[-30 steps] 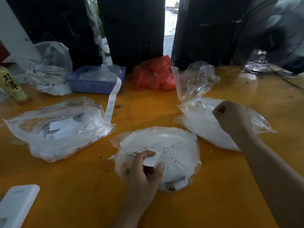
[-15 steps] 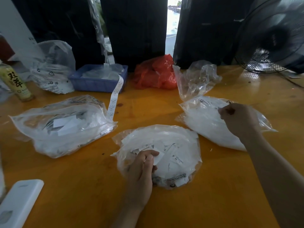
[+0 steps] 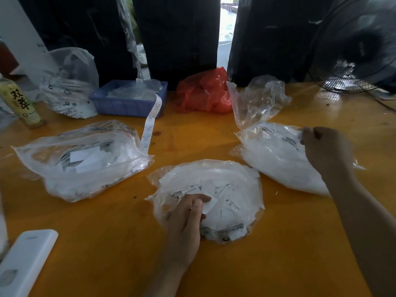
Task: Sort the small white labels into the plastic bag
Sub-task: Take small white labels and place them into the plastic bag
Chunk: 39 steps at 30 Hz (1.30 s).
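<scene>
The left hand (image 3: 184,219) pinches a white label (image 3: 211,204) over the middle bag (image 3: 235,189), which lies heaped with labels on the orange bench (image 3: 107,243). The right hand (image 3: 325,151) is clenched on the top edge of the right bag (image 3: 272,151).

A shiny orange worktop (image 3: 278,243) has dark curtains (image 3: 177,35) behind it, daylight between them, and a black fan (image 3: 353,46) at its far right corner.
</scene>
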Available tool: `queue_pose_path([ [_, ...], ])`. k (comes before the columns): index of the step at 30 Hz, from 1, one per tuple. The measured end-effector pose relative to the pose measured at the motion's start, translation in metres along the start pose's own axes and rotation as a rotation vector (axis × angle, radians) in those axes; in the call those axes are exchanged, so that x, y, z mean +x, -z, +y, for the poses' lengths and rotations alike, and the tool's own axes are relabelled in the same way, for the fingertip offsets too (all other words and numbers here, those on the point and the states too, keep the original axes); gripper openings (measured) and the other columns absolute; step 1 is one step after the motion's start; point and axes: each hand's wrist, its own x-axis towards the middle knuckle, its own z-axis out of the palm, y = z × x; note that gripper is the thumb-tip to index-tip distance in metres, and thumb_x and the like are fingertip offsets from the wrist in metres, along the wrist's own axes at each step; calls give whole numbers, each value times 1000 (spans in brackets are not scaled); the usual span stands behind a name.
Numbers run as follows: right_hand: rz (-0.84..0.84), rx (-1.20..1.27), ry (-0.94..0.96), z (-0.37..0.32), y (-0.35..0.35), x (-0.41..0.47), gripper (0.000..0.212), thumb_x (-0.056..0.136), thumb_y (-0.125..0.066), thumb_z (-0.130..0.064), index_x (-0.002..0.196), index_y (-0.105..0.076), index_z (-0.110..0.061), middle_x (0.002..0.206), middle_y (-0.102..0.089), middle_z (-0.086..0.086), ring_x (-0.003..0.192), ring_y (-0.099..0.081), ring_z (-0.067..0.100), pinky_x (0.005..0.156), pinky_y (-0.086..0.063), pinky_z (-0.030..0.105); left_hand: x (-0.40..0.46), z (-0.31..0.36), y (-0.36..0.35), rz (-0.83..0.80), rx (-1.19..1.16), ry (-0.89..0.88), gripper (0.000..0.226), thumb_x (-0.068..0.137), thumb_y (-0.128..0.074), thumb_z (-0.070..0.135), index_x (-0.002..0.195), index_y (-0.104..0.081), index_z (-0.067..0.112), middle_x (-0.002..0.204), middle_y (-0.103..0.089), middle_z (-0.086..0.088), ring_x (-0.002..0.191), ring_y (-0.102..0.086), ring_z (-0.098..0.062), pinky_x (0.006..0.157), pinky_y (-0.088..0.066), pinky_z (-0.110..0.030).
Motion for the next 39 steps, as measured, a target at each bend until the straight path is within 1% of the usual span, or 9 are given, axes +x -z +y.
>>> queue_pose_path([
  [2,15,184,-51,-9,2,-2,45,98,-50,-41,80,-69,-4,71,-63,22,55,-49,29,53,-33,30,-1,2,1,2,-8,26,40,100,-35,52,102,-75,44,113,-66,33,101,-67,1,81,-60,-29],
  [7,-302,395,186,-56,-3,-77,9,96,-64,-30,93,-71,-35,82,-69,-26,64,-63,-5,51,-44,7,-4,6,4,-30,-25,94,60,92,-23,75,107,-75,50,110,-66,31,101,-63,2,92,-57,-37],
  [13,-548,318,479,-81,-37,-155,14,93,-72,-23,105,-75,-30,95,-70,-25,85,-66,-8,75,-54,12,-3,9,5,-102,24,-38,42,96,-44,66,102,-76,39,101,-75,18,97,-70,-5,79,-53,-15],
  [18,-532,475,276,-74,-40,-163,35,93,-56,-48,124,-65,-34,94,-72,-18,86,-68,-1,71,-55,17,3,5,5,-29,116,-91,12,96,-63,48,100,-71,41,98,-73,27,88,-69,2,71,-49,-10],
  [23,-703,580,50,-68,-42,-167,49,85,-55,-56,130,-55,-37,99,-72,-16,84,-70,3,70,-59,24,3,3,9,64,11,-38,13,97,-69,47,95,-76,35,97,-74,22,96,-68,2,77,-50,-7],
  [26,-769,574,60,-70,-48,-173,32,86,-64,-53,117,-56,-49,97,-72,-23,87,-69,-1,71,-57,18,1,8,9,44,-3,-59,8,95,-67,41,98,-75,42,93,-75,21,92,-70,3,74,-51,-7],
  [29,-684,600,13,-71,-53,-174,7,92,-71,-37,98,-68,-37,88,-71,-19,83,-69,2,68,-53,15,0,9,9,13,-20,-88,11,94,-67,37,92,-78,38,89,-76,18,88,-71,0,70,-53,-9],
  [35,-628,768,-59,-71,-54,-181,6,89,-74,-30,95,-72,-27,84,-72,-13,81,-71,8,68,-56,20,3,3,10,-39,2,-147,17,95,-70,28,104,-80,18,98,-78,14,101,-72,-5,81,-53,-11],
  [39,-620,817,-77,-71,-57,-185,5,89,-74,-29,93,-72,-26,85,-73,-7,77,-70,14,68,-60,28,3,1,11,-30,31,-161,18,93,-70,35,104,-79,24,102,-75,17,105,-70,-5,83,-55,-13],
])
